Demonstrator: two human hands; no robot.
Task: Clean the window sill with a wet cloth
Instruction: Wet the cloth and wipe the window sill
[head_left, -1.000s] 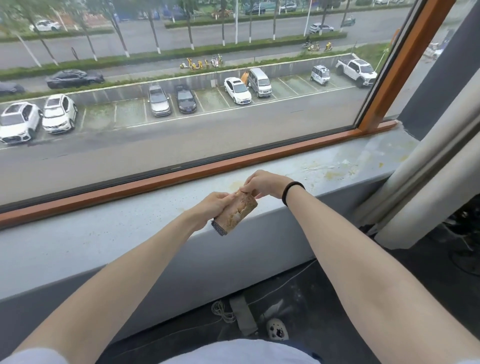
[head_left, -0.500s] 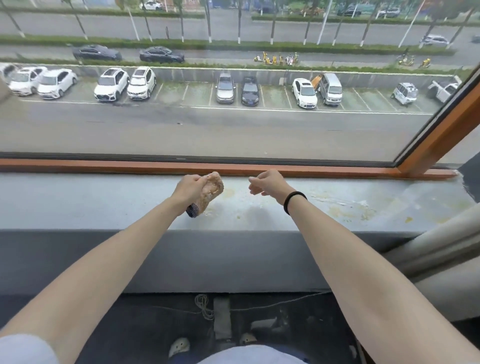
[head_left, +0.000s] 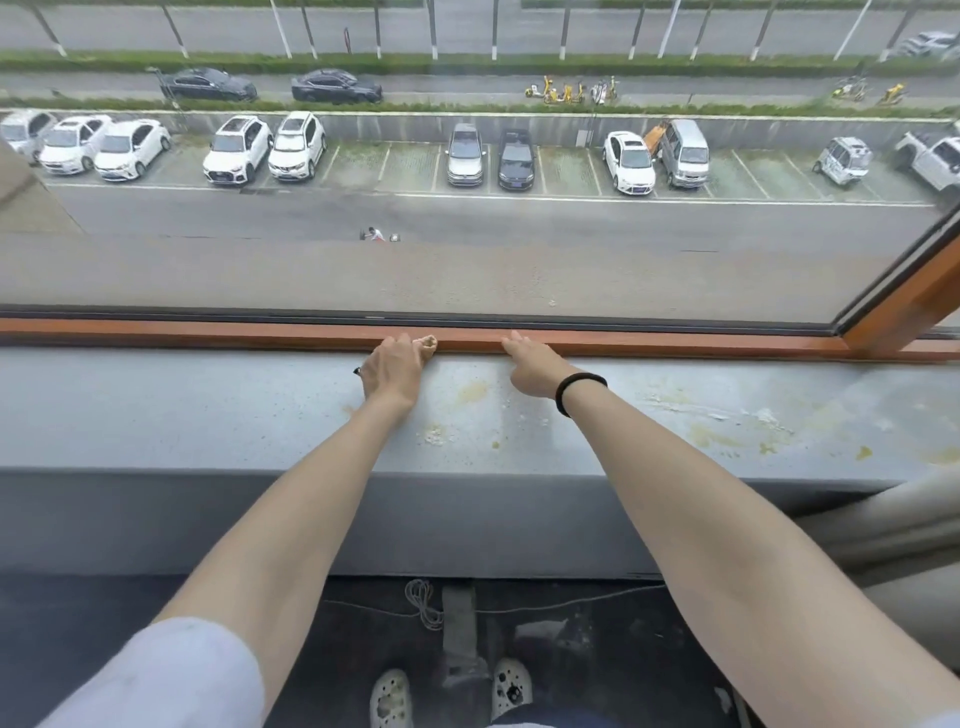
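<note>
The cloth sits bunched at the back edge of the window sill, against the wooden frame. The left hand grips it with curled fingers. The right hand rests just beside it, fingers extended, holding nothing. Progress: judged early. Yellow stains and white flakes lie right of the hands, so most wiping appears outstanding. No legible writing or labels are visible.

Cloth at back of sill, left of right hand
</note>
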